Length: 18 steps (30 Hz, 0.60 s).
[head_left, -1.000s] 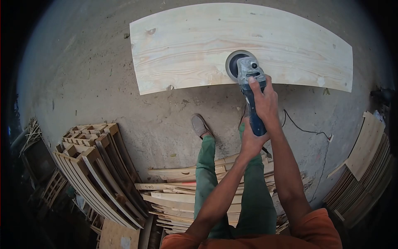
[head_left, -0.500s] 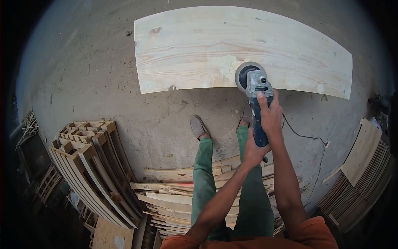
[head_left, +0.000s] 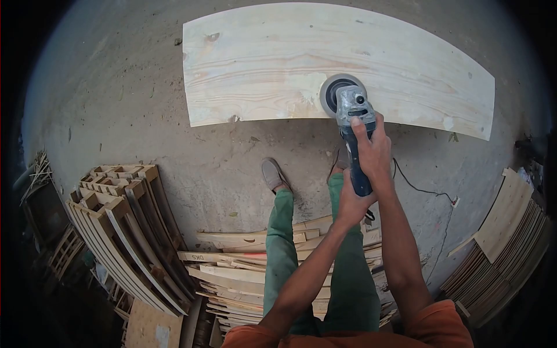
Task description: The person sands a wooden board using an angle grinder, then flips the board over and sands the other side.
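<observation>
A pale wooden board [head_left: 261, 64] with knots and light patches lies across the upper part of the view. On its near edge rests the round disc of a blue and grey angle grinder [head_left: 351, 107]. My right hand [head_left: 371, 145] is wrapped round the grinder's body just behind its metal head. Lower down, my left hand [head_left: 352, 200] grips the rear end of the blue handle. A black cord [head_left: 418, 187] runs off to the right from behind the right forearm.
Wooden pallets [head_left: 127, 232] stand at the left. Loose planks [head_left: 232, 272] lie on the floor beneath and around my legs. At the right is a stack of thin boards [head_left: 493, 272]. The cord meets a white connector [head_left: 455, 202] on the concrete floor.
The grinder and both hands have moved slightly up and left, and the disc now sits further onto the board. The whole view has shifted a little.
</observation>
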Motion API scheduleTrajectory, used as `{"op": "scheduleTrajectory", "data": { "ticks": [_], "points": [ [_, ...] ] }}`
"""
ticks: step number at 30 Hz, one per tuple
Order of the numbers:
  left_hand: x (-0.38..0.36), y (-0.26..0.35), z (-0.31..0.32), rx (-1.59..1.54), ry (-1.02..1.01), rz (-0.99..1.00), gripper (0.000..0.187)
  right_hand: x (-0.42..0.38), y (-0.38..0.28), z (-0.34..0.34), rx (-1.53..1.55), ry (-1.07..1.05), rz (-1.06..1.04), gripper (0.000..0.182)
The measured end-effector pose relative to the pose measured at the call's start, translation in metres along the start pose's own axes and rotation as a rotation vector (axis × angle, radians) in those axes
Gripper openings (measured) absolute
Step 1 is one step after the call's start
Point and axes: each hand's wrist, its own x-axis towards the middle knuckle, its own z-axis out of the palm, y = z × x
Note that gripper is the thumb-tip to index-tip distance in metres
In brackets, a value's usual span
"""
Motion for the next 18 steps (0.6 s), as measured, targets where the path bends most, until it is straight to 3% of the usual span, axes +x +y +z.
{"op": "scheduleTrajectory", "data": {
  "ticks": [2, 4, 5, 11, 14, 16, 18],
  "points": [
    [0.003, -0.004, 0.001, -0.024, -0.002, -0.047, 0.069, 0.007, 0.003, 0.004, -0.046, -0.046, -0.027, 0.075],
    [0.003, -0.008, 0.001, -0.013, -0.048, -0.077, 0.093, 0.003, 0.015, 0.003, 0.012, -0.01, -0.03, 0.076],
    [-0.002, -0.008, 0.002, -0.012, -0.046, -0.076, 0.093, 0.001, 0.017, 0.0, 0.06, 0.019, -0.05, 0.077],
    [0.003, 0.005, 0.008, 0.095, 0.01, -0.015, 0.077, 0.01, 0.007, -0.005, 0.037, 0.006, 0.015, 0.077],
    [0.009, 0.0, 0.007, -0.054, -0.015, -0.086, 0.072, 0.018, 0.007, -0.002, -0.064, -0.032, -0.031, 0.076],
    [0.003, 0.012, 0.01, 0.163, 0.005, -0.059, 0.066, 0.008, 0.008, -0.012, -0.007, 0.011, 0.043, 0.073],
    [-0.001, 0.013, 0.018, 0.145, 0.007, -0.024, 0.066, 0.006, 0.007, -0.023, 0.06, 0.058, 0.081, 0.069]
  ]
}}
